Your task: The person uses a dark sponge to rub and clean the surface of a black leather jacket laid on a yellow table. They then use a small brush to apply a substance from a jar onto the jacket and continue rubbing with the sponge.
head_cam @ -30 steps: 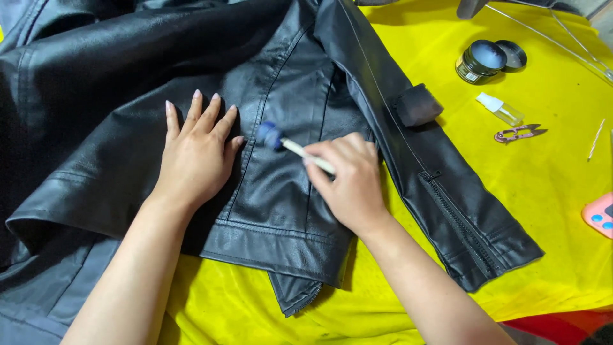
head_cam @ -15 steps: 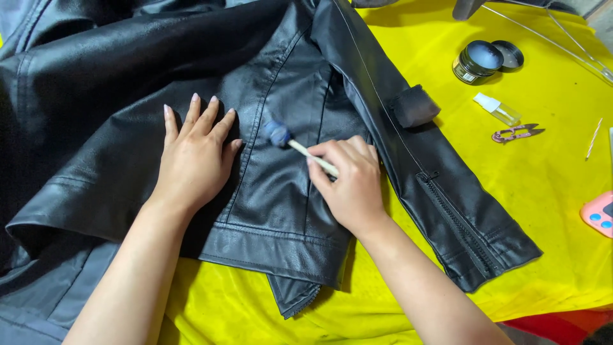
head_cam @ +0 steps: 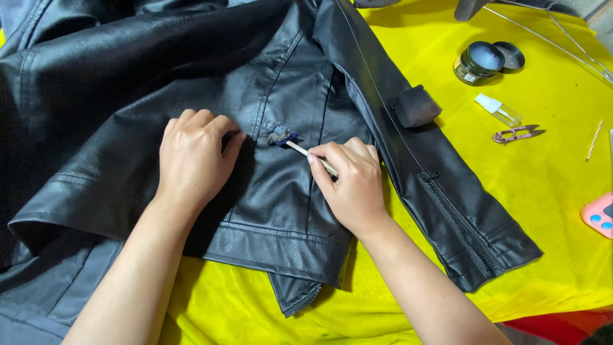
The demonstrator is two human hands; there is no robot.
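A black leather jacket (head_cam: 128,76) lies spread across a yellow cloth (head_cam: 549,185). My right hand (head_cam: 351,182) grips a thin wooden swab stick (head_cam: 305,153) whose dark blue-grey tip (head_cam: 280,135) presses on the jacket's front panel. My left hand (head_cam: 191,156) rests on the leather just left of the tip, fingers curled under and pressing the jacket down.
At the upper right stand an open round tin (head_cam: 477,62) and its lid (head_cam: 511,56). Below them lie a small clear bottle (head_cam: 499,110) and small snips (head_cam: 516,134). A pink object (head_cam: 599,214) sits at the right edge. Thin metal rods (head_cam: 562,45) cross the far corner.
My left hand's fingers have curled from flat and spread to bent. The swab tip has shifted slightly on the jacket front as my right hand moved.
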